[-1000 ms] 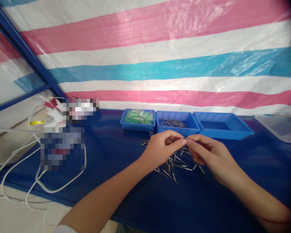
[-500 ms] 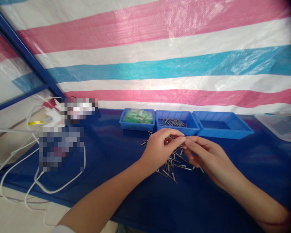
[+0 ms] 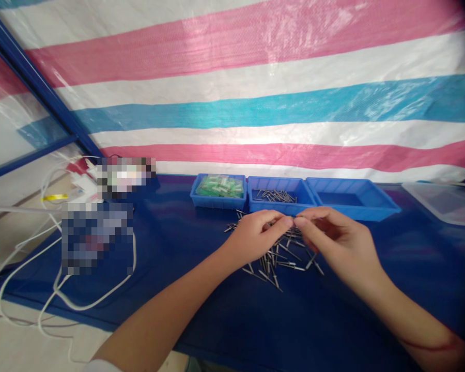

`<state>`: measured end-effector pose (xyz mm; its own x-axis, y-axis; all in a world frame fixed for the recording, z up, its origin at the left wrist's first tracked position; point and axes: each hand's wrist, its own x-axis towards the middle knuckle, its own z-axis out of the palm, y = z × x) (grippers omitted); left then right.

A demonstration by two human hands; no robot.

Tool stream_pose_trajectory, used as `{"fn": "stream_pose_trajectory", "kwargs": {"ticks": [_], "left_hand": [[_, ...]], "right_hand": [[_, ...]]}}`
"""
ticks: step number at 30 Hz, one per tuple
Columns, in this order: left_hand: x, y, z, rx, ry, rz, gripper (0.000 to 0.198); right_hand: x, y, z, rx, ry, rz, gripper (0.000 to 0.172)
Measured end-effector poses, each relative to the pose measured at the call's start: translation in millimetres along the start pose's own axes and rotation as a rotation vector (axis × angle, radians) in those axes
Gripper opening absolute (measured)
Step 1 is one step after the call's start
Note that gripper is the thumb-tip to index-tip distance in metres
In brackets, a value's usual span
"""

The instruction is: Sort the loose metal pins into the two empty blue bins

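My left hand (image 3: 256,235) and my right hand (image 3: 335,243) meet fingertip to fingertip just above a loose pile of small metal pins (image 3: 281,258) on the blue table cover (image 3: 217,315). Both hands are pinched closed around something small that I cannot make out. Behind them stand three blue bins: the left bin (image 3: 219,199) holds green pieces, the middle bin (image 3: 281,204) holds more metal pins, and the right bin (image 3: 366,206) shows nothing inside.
White cables (image 3: 70,297) loop over the table's left end beside blurred-out items (image 3: 96,237). A clear plastic tray (image 3: 444,201) lies at the far right. A striped pink, white and blue tarp (image 3: 256,103) hangs close behind the bins.
Both hands stay pinched together over the pin pile; they have shifted slightly away from me, toward the bins.
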<state>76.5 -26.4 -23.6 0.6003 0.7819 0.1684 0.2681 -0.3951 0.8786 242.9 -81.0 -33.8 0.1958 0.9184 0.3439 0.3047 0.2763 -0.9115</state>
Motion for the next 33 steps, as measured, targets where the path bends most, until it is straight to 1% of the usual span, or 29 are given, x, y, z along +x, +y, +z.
{"fn": "stream_pose_trajectory", "kwargs": {"ticks": [1, 4, 5, 6, 8, 11, 14, 16, 19, 22, 25, 27, 29, 33], "left_hand": [[0.9, 0.2, -3.4, 0.019, 0.021, -0.016, 0.036], [4.8, -1.4, -15.3, 0.077, 0.141, -0.061, 0.039], [6.0, -2.2, -19.1, 0.112, 0.162, -0.072, 0.039], [7.0, -2.7, -22.5, 0.151, 0.155, -0.072, 0.038], [7.6, -2.8, -27.5, 0.225, 0.097, -0.037, 0.034], [5.1, -0.6, -30.1, 0.354, -0.067, 0.031, 0.025], [1.1, 3.0, -30.2, 0.541, -0.257, 0.047, 0.018], [-1.1, 5.7, -31.1, 0.622, -0.343, 0.034, 0.014], [-2.7, 9.0, -34.0, 0.649, -0.397, 0.025, 0.012], [-2.3, 10.5, -35.3, 0.682, -0.368, 0.037, 0.013], [-0.7, 10.6, -33.4, 0.721, -0.33, 0.041, 0.019], [0.2, 10.4, -31.3, 0.737, -0.325, 0.043, 0.022], [0.5, 10.0, -29.4, 0.743, -0.327, 0.054, 0.022], [0.4, 7.8, -27.0, 0.739, -0.323, 0.077, 0.021]], "right_hand": [[5.7, -0.4, 0.2, -0.036, 0.019, -0.02, 0.014], [30.9, 1.5, 0.9, -0.179, 0.101, -0.119, 0.016], [41.0, 3.6, 1.1, -0.248, 0.134, -0.162, 0.016], [51.0, 6.4, 1.3, -0.322, 0.161, -0.213, 0.015], [67.9, 13.5, 1.4, -0.49, 0.174, -0.317, 0.014], [76.7, 24.0, 0.3, -0.657, 0.137, -0.367, 0.019], [63.0, 28.7, -2.9, -0.67, 0.118, -0.328, 0.02], [48.4, 27.7, -6.3, -0.629, 0.097, -0.285, 0.017], [33.3, 22.3, -14.5, -0.576, 0.004, -0.191, 0.013], [32.2, 15.9, -27.9, -0.641, -0.193, -0.105, 0.015], [36.5, 12.6, -42.2, -0.765, -0.414, -0.095, 0.018], [37.6, 13.6, -48.3, -0.816, -0.521, -0.097, 0.018], [36.9, 17.0, -50.8, -0.854, -0.57, -0.1, 0.017], [34.5, 25.6, -50.3, -0.912, -0.574, -0.13, 0.014]]}}
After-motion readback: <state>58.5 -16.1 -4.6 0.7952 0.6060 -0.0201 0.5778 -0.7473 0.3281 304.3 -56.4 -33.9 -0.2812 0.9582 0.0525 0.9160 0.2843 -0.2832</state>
